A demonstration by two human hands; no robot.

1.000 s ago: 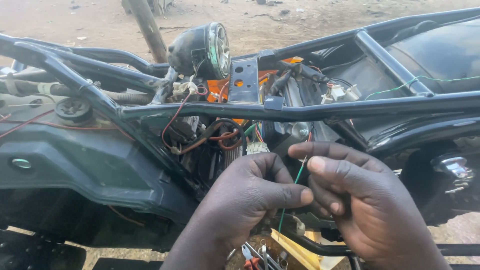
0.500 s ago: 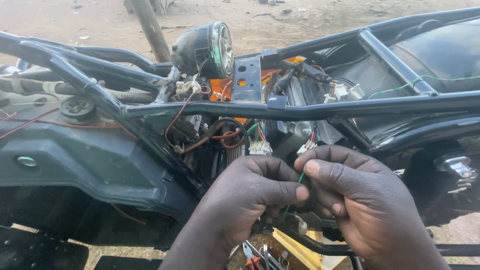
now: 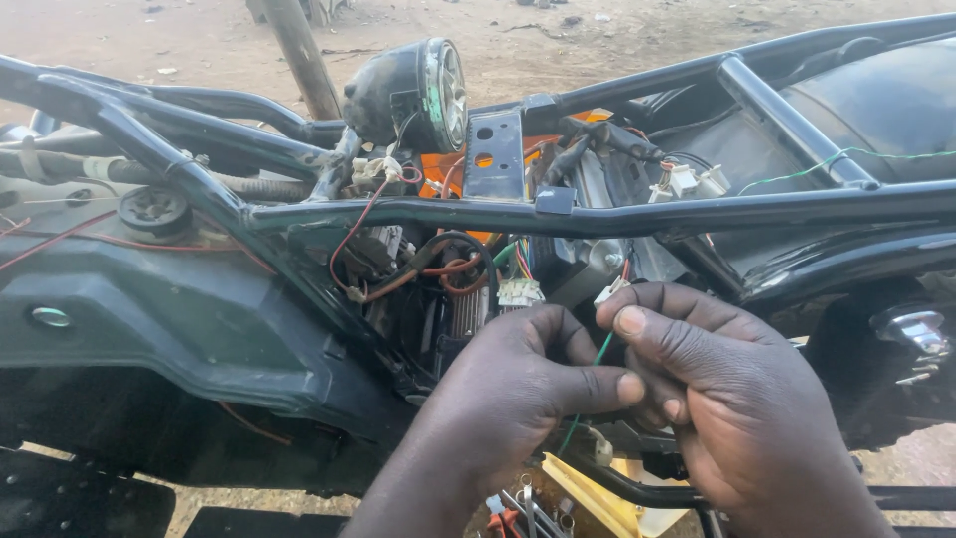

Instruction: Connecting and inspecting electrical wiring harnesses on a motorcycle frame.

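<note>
A stripped motorcycle lies across the view with its black tube frame [image 3: 597, 214] exposed. My left hand [image 3: 518, 394] and my right hand [image 3: 732, 399] meet low at centre. Both pinch a thin green wire [image 3: 601, 351] between thumb and fingers. The wire runs up towards a small white connector [image 3: 609, 291] just above my right fingertips. A second white connector block [image 3: 519, 291] with coloured wires hangs left of it. Behind it sits a tangle of red and orange wires [image 3: 438, 269].
A round black headlamp [image 3: 413, 95] lies above the frame near an orange panel [image 3: 468, 174]. A black plastic body panel [image 3: 169, 319] fills the left. A chrome part [image 3: 911, 329] shows at right. Yellow pieces [image 3: 597, 493] and tool tips lie below. Sandy ground is behind.
Both hands have shifted slightly up and closer together on the green wire. The right fingers now sit nearer the small white connector.
</note>
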